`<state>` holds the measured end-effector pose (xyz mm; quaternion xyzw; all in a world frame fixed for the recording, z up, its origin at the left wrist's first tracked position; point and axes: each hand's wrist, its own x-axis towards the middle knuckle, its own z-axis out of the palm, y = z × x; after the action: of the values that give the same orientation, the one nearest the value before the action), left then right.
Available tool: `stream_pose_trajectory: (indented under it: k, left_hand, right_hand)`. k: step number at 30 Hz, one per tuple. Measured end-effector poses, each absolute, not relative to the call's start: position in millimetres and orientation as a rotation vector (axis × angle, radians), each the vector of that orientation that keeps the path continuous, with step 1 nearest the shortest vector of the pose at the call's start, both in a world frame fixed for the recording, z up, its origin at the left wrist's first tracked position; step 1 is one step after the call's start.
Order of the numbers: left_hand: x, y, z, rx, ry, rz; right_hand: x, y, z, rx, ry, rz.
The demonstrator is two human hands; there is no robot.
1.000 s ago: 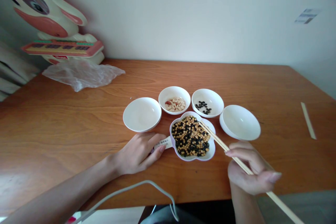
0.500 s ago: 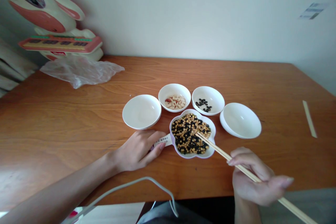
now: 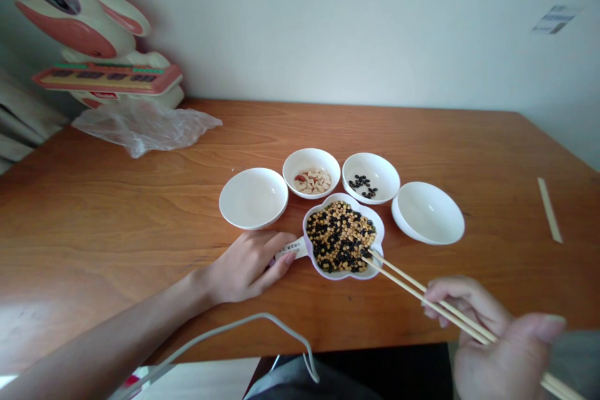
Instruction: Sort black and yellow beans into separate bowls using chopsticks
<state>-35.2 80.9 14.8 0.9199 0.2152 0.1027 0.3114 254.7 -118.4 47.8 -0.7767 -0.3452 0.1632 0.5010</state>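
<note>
My left hand (image 3: 257, 262) is closed on the labelled handle of a flower-shaped dish (image 3: 377, 225), white with a pale purple rim. Mixed black beans and yellow beans (image 3: 340, 234) fill the dish. In my right hand (image 3: 497, 331) is a pair of chopsticks (image 3: 422, 294), their tips slightly apart at the dish's lower right, among the beans. Behind the dish stand a white bowl with peanuts (image 3: 312, 181) and another with several black beans (image 3: 363, 186). A bare white bowl (image 3: 253, 198) is on the left, and a second bare bowl (image 3: 427, 212) on the right.
A crumpled clear plastic bag (image 3: 150, 128) lies at the back left, by a toy keyboard with an animal figure (image 3: 112, 78). A pale strip (image 3: 550, 210) lies far right on the wooden table (image 3: 117, 212). A white cable (image 3: 262, 317) arcs across the front edge.
My right hand has moved right and toward me. The chopstick tips went from the middle of the beans to the dish's lower right and spread apart. My left hand has stayed put.
</note>
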Motion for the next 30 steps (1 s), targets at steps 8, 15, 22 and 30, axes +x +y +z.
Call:
stream_pose_trajectory:
  k: [8, 15, 22, 30]
  left_hand:
    - [-36, 81, 15, 2.423, 0.572, 0.265]
    - [-35, 81, 14, 2.414, 0.574, 0.255]
    - [-37, 81, 12, 2.426, 0.579, 0.251]
    - [-35, 82, 13, 2.413, 0.569, 0.244]
  right_hand:
    - [274, -119, 27, -1.819, -0.942, 0.491]
    - [294, -131, 7, -1.83, -0.998, 0.537]
    - [291, -132, 6, -1.858, -1.012, 0.532]
    - [284, -122, 15, -1.814, -1.024, 0.39]
